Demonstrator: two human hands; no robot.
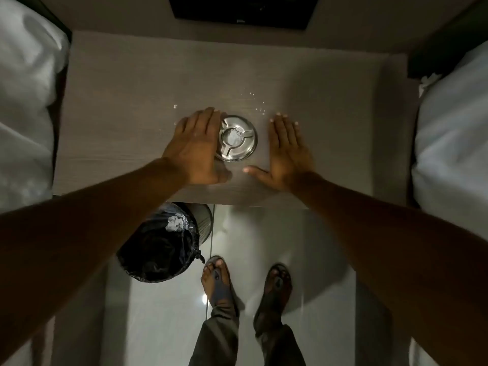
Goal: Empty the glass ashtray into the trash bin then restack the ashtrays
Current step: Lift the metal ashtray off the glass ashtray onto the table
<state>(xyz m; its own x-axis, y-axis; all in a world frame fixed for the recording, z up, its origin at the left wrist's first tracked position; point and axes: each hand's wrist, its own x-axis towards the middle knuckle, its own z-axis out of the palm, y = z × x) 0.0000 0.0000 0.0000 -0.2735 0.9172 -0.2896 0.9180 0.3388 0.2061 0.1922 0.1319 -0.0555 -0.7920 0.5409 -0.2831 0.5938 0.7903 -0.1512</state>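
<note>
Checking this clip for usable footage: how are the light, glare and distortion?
Head view: dim overall, with the forearms near-black; a soft pool of light on the table; glare on the ashtray and the glossy floor; wide-angle bending stretches the arms and edges; the feet are slightly blurred.

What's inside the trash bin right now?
The trash bin holds a black liner with one crumpled white wad near its far rim. The rest is dark, and the left forearm covers its left edge.

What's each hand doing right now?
Left hand: open, flat, touching the ashtray rim, not gripping.
Right hand: open, flat on the table, holding nothing.
</note>
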